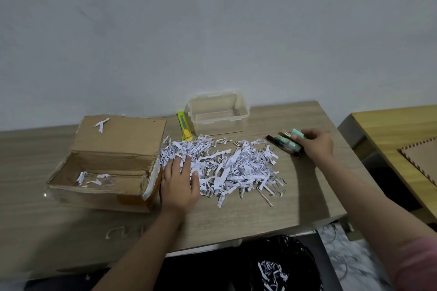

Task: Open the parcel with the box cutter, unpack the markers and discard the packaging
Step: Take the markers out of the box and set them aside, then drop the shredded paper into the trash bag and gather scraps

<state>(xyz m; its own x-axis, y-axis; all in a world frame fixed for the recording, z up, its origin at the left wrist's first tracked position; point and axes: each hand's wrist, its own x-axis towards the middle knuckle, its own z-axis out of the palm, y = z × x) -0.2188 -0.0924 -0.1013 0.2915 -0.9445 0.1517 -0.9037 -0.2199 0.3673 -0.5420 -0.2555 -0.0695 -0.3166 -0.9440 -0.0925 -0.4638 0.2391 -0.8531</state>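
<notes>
Head view, left hand (179,184) flat on shredded paper (227,168), right hand (315,146) grip clamped on markers (289,144)

Left hand (180,181) on shredded paper (227,168), right hand (315,144) gripping markers (289,145)

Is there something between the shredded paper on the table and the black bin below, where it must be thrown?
Nothing visible blocks the way. The shredded paper lies near the table front edge, and the black bin stands open just below it. The left hand rests on the pile's left side.
</notes>
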